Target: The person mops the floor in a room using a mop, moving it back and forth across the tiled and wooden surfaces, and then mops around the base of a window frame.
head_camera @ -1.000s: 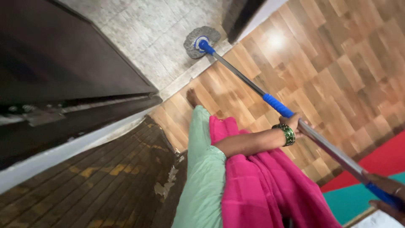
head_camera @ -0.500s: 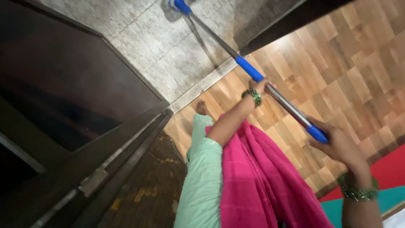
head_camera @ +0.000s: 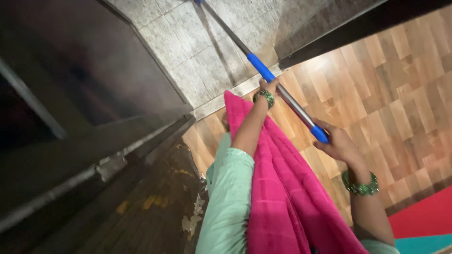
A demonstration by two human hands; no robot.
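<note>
Steel and blue plastic made up the long mop pole [head_camera: 287, 99] that I held in both hands, slanting from lower right up to the top edge of view, where its head ran out of sight over the pale grey stone tiles [head_camera: 188, 51]. My left hand [head_camera: 269, 87] was clenched around the bare metal just below the upper blue sleeve [head_camera: 260, 67], a green beaded bangle [head_camera: 264, 97] on that wrist. My right hand [head_camera: 338, 143] gripped the blue end cap [head_camera: 320, 134] of the pole, fingers curled under it, with a second green bangle [head_camera: 360, 184] at the wrist. Both arms were stretched well forward, so I judged this to be the far reach of a mopping stroke across the tiled patch beyond the threshold. Drawing the pole back would have called for steady downward pressure and a straight line between the door edges.

A dark wooden door [head_camera: 89, 80] stood open on my left, close beside the tiles, and another dark panel [head_camera: 339, 23] crossed the upper right; both narrowed the gap the pole passed through. Underfoot lay wood-patterned flooring [head_camera: 391, 89]. My pink cloth drape [head_camera: 278, 188] hung just below the pole and could have snagged it. A red mat [head_camera: 423, 216] lay at lower right, well apart.
</note>
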